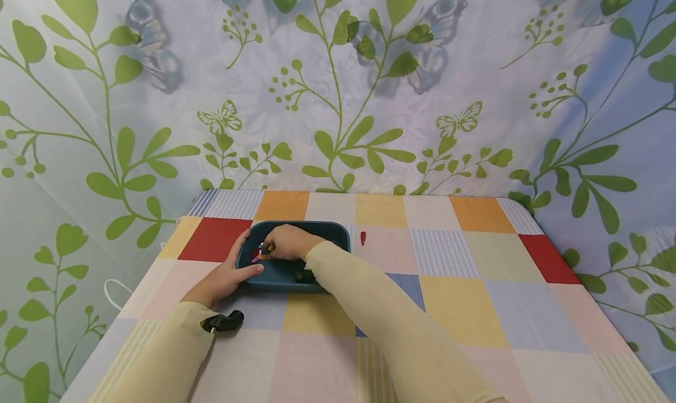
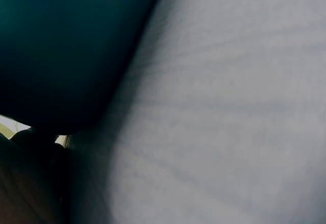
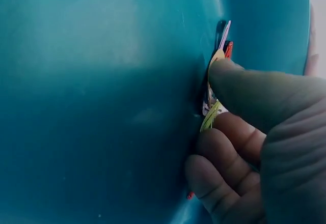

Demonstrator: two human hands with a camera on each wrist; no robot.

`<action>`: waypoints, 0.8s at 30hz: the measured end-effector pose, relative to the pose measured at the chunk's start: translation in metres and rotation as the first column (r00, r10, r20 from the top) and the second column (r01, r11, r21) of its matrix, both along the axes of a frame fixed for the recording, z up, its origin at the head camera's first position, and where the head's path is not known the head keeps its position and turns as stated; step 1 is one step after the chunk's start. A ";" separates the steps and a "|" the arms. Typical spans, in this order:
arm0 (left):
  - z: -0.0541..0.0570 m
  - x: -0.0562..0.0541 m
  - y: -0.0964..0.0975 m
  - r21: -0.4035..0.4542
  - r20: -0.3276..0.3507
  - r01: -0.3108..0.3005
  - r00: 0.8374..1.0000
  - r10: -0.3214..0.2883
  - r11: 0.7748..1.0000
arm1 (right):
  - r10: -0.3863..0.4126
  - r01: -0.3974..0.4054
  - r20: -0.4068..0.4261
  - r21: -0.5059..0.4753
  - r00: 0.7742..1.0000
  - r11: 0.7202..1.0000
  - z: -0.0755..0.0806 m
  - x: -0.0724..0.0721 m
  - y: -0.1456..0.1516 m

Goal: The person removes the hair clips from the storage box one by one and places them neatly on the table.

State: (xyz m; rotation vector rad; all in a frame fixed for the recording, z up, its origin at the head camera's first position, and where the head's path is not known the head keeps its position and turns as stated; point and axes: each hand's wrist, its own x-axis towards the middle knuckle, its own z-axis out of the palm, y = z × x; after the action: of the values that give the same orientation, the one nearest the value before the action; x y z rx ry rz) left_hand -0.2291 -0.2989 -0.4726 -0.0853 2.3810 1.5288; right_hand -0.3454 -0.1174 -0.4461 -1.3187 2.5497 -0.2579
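A dark teal plastic tray (image 1: pixel 296 287) sits on the patchwork tablecloth. My left hand (image 1: pixel 227 275) holds it at the near left corner, thumb over the front rim and fingers along the left side. In the left wrist view the tray's underside (image 2: pixel 71 46) fills the upper left, with part of the hand dark below. Inside the tray, my right hand (image 1: pixel 290 242) is at the left end. Its thumb (image 3: pixel 254 89) and fingers pinch a small bunch of snap hair clips (image 3: pixel 216 58), yellow, lilac and red among them. The fingers partly hide the bunch.
One red hair clip (image 1: pixel 362 237) lies on the tablecloth (image 1: pixel 449 297), just right of the tray. A black wrist camera (image 1: pixel 227 321) juts from the left sleeve. A white cord (image 1: pixel 113 294) loops at the table's left edge. Behind hangs a leaf-printed curtain (image 1: pixel 338 98).
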 end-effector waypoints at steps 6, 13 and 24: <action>0.001 0.001 0.000 -0.004 0.000 0.000 1.000 0.000 1.000 | 0.040 -0.041 0.011 0.043 0.999 0.998 0.001 0.001 -0.001; 0.000 0.000 0.000 -0.002 -0.004 0.002 1.000 -0.002 1.000 | 0.055 -0.053 -0.033 0.070 0.998 0.996 0.002 0.003 -0.001; -0.002 0.000 -0.001 0.020 -0.007 0.007 1.000 -0.007 1.000 | 0.016 -0.016 -0.026 0.032 1.000 0.999 -0.003 0.000 0.000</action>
State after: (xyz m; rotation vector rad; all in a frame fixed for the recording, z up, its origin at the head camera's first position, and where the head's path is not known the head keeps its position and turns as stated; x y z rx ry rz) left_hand -0.2295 -0.2996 -0.4748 -0.0674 2.3686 1.5521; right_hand -0.3451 -0.1172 -0.4491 -1.3394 2.5533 -0.1977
